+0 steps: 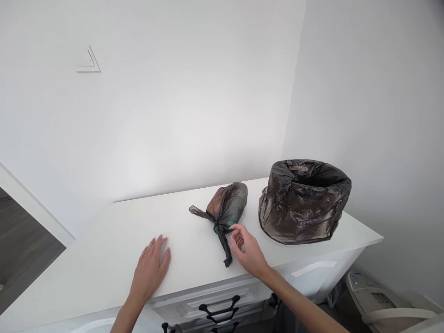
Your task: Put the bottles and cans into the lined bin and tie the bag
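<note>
A small black see-through plastic bag (227,203) lies on the white cabinet top, tied in a knot, with orange and green showing through it. One loose end of the bag points left and another hangs toward the front edge. My right hand (248,252) is at the knot, thumb and fingertips closed on a short end of the bag. Flat on the cabinet top, left of the bag, rests my left hand (150,266), fingers stretched out and holding nothing. To the right stands a bin lined with a black bag (305,208), its mouth open upward.
The white cabinet top (104,249) runs along the wall, with drawers and black handles (220,305) below its front edge. A light grey appliance (374,296) stands at the lower right. A wall switch (88,62) is at the upper left, dark floor (24,245) beyond the left edge.
</note>
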